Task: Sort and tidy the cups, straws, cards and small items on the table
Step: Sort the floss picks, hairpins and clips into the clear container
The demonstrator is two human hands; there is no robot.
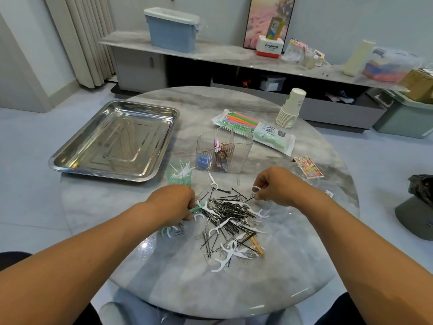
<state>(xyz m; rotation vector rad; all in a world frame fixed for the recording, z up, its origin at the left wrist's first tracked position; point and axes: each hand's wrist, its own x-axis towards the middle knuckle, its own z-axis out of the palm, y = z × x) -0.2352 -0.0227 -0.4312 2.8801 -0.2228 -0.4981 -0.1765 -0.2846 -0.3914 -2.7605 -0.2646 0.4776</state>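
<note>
A mixed pile (230,221) of black hairpins, paper clips and white floss picks lies on the round marble table (164,273) between my hands. My left hand (174,202) grips several floss picks at the pile's left edge. At the pile's upper right, my right hand (275,186) pinches a white floss pick. A green bag of floss picks (180,175) lies just beyond my left hand. Behind the pile stands a clear ribbed organizer (225,148) with small items inside. A pack of coloured straws (243,124), a stack of paper cups (291,107) and a deck of cards (308,167) sit to the right.
A steel tray (70,158) rests on the table's left side. A green wet-wipe pack (274,138) lies next to the straws. Beyond the table runs a low shelf with a blue bin (172,30) and boxes. A black bag (421,186) sits on a seat at right.
</note>
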